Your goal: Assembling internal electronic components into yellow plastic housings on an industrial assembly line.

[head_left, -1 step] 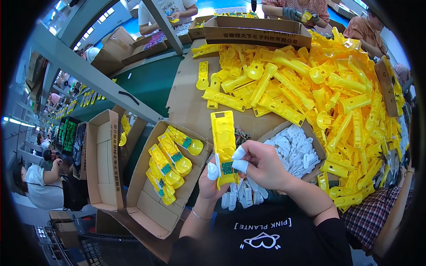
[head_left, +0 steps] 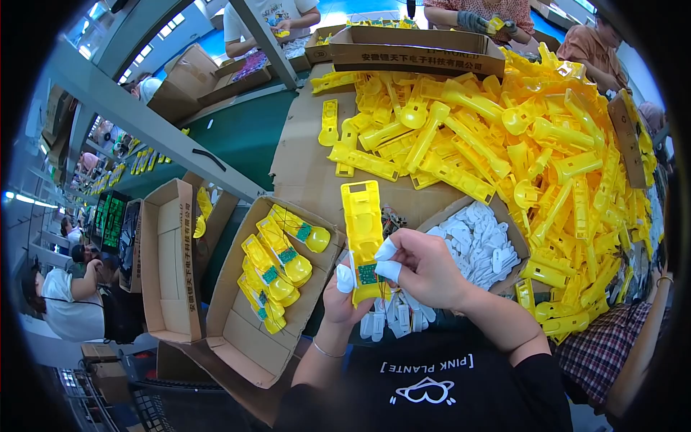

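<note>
My left hand (head_left: 341, 297) grips the lower part of a long yellow plastic housing (head_left: 364, 223), held upright over the table with its hollow side showing. A small green circuit board (head_left: 367, 273) sits in the housing's lower part. My right hand (head_left: 432, 270) is closed, its thumb and forefinger bent together at the right edge of the board; what they pinch is too small to make out. White covers wrap fingertips on both hands. Thin dark wires (head_left: 389, 306) hang below the housing. Beneath my hands lie several white plastic pieces (head_left: 399, 315).
A cardboard tray (head_left: 237, 349) at left holds several yellow housings (head_left: 277, 270) with boards and wires. At right, white parts (head_left: 479, 245) fill a box beside a large heap of yellow housings (head_left: 504, 137). A metal post (head_left: 158, 129) crosses the left side. Co-workers sit around.
</note>
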Motion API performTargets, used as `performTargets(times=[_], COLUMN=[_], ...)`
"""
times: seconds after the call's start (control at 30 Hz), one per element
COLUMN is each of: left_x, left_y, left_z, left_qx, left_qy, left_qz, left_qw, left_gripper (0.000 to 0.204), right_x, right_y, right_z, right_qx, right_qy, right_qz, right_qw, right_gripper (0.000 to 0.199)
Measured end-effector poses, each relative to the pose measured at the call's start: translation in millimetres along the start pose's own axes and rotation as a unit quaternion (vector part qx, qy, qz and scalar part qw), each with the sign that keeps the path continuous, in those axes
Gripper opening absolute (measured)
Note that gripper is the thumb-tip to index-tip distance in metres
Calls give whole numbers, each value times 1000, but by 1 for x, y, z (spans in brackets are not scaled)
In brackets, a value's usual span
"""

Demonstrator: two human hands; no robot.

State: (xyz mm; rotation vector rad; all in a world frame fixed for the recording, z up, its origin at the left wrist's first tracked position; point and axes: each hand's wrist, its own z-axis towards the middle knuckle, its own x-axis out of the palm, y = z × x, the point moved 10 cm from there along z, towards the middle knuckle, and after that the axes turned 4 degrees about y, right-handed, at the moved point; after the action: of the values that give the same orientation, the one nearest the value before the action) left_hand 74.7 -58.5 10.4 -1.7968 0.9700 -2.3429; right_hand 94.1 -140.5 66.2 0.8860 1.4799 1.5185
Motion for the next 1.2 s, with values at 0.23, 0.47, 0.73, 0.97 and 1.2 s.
performTargets(times=[0.23,0.47,0.73,0.97,1.2], left_x=[-22,-18,-17,-13,-16], left_y=[-1,-4,0,0,-3], left_z=[-8,-4,-5,-9,-10], left_qx=[36,57,55,75,47], left_qy=[-55,-52,-110,-80,-73], left_qz=[25,128,81,101,176], left_qw=[998,989,989,989,981], left_gripper=[56,54,53,52,49], right_x=[5,10,20,27,28], right_y=[41,42,39,58,53], right_z=[-5,-2,-6,-21,-29], right_qx=[-156,-169,-186,-256,-294], right_qy=[-69,-52,-36,-58,-35], right_qz=[-234,-261,-317,-402,-472], right_qw=[957,949,929,877,831], right_gripper=[21,24,21,21,21])
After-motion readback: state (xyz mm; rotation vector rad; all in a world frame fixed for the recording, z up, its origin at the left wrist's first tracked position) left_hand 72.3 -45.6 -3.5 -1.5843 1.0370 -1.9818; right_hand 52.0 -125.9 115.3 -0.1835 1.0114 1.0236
